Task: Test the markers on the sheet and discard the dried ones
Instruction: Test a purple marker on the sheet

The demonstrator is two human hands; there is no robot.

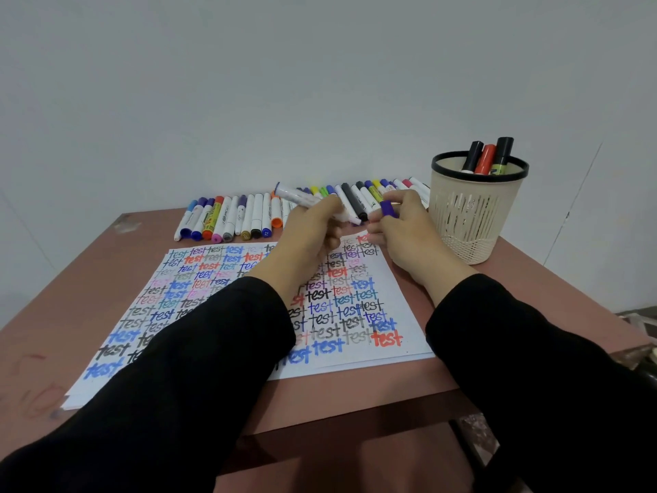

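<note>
Gripping marker (298,196) w/ L fingers (325,209), cap (388,209) w/ R fingers (406,199) — brown table (355,396), grey wall (249,83).

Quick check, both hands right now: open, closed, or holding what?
Left hand: closed, gripping a white marker.
Right hand: closed, pinching a purple cap.

matt paper sheet (393,307), perforated plastic basket (473,222)

hands (313,229) (401,229): 2 | held marker (300,196): 1 | cap (388,208): 1 | basket (473,215): 1 | basket markers (485,160): 3
</note>
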